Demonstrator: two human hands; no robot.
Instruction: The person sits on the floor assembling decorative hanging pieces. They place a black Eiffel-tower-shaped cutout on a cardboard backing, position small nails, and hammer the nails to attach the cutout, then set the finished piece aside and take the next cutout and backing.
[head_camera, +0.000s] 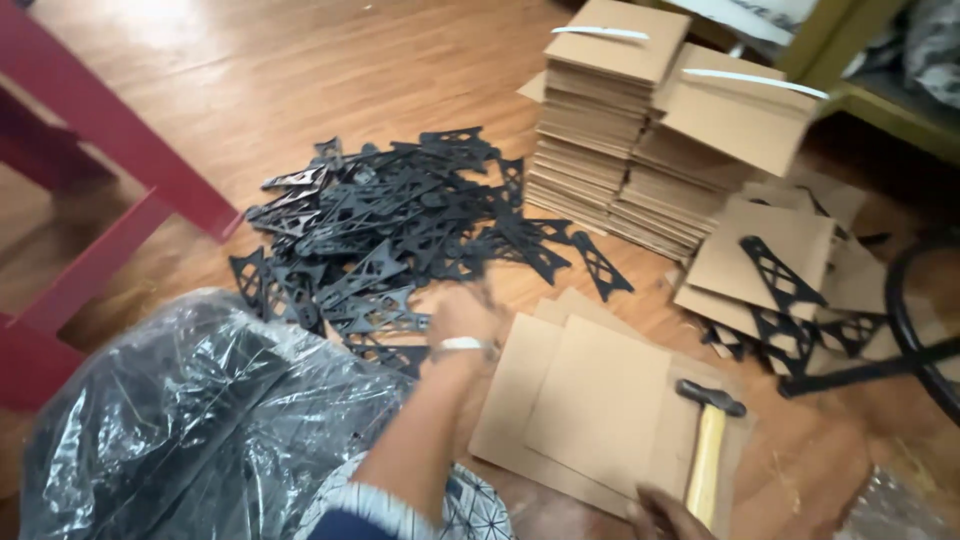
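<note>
R hand: my right hand (668, 512) at bottom edge, fingers wrapped round the handle of the wooden-handled hammer w/ black metal head (706, 446); only part of the hand shows.
Hammer: lies tilted, head up and away from me, resting on the flat brown cardboard sheets (590, 400) spread on the floor in front of me.
L arm: patterned white/blue sleeve low centre, forearm runs up to a pale wristband (462, 345).
L hand: my left hand (462, 312) is blurred, at the near edge of the pile of flat black lattice-cut triangular brackets (400, 225); can't tell if fingers are apart or closed on a piece.
Near left: crinkled clear plastic bag over smth dark (200, 420), just beside my L arm.
Left: red-painted wooden frame legs (110, 170) on the wood-look floor (280, 80).
Right: loose cardboard squares w/ a few black brackets on top (775, 275); curved black metal tube frame (900, 340) past them.
Far: two tall stacks of cardboard sheets (600, 140), top pieces w/ white strips, behind the bracket pile.
Far right: green-painted furniture edge (880, 100).
</note>
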